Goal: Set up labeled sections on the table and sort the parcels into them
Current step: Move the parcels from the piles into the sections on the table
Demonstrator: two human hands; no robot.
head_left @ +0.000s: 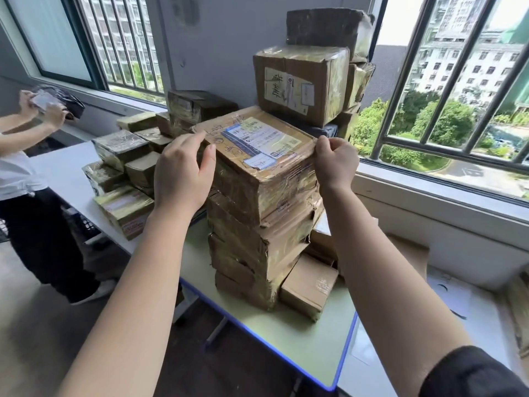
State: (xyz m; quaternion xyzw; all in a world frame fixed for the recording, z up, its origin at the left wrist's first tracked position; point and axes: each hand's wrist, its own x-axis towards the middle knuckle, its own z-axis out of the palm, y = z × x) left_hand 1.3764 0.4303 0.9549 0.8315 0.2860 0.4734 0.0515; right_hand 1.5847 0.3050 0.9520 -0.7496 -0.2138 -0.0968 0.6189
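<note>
Although many parcels are piled on the bench, no labeled sections can be seen on it, so the setting-up and nearly all the sorting are judged to be left to do. Off to the right of the right arm, a white sheet with dark marks is laid flat; whether it is a label cannot be told.

Under both hands a tall stack of taped brown boxes is built up, and a small box is set at its foot on the right, touching it. The top parcel of that stack is held at both ends. Its left corner is gripped by the left hand, with the fingers bent over the edge and the thumb laid on top. Its right corner is pinched by the right hand, with the fingers curled tight.

To the left of the left hand, a low heap of smaller parcels is spread out in no clear order. Past the hands, more big boxes are piled high by the wall. Far off to the left, a dark parcel is held by another person.
</note>
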